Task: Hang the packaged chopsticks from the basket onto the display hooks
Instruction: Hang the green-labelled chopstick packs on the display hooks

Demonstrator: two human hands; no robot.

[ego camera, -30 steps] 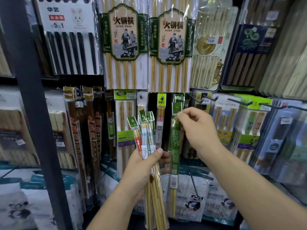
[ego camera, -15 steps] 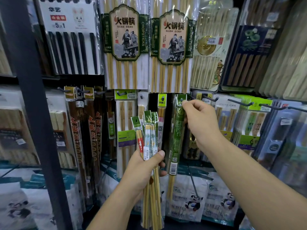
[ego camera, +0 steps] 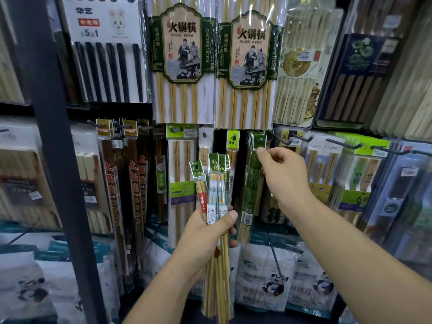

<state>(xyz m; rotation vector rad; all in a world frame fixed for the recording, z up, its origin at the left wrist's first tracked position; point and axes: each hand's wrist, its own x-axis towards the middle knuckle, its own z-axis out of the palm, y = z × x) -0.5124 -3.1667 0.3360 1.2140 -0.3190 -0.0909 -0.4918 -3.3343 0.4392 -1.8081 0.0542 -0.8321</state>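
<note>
My left hand (ego camera: pixel 207 232) grips a bundle of three narrow chopstick packs (ego camera: pixel 216 202) with green header cards, held upright in front of the display. My right hand (ego camera: pixel 285 176) pinches the top of a green-wrapped chopstick pack (ego camera: pixel 251 183). That pack's header sits on a display hook (ego camera: pixel 261 139) among other green packs. The basket is out of view.
Hooks (ego camera: pixel 343 144) stick out to the right over more hanging packs. Two large hot-pot chopstick packs (ego camera: pixel 184 61) hang above. A dark metal post (ego camera: pixel 53 141) runs down the left. Bagged goods with panda prints (ego camera: pixel 273 277) line the bottom shelf.
My right hand has lifted the green pack up and back until its header is on the hook. My left hand has risen slightly with the bundle.
</note>
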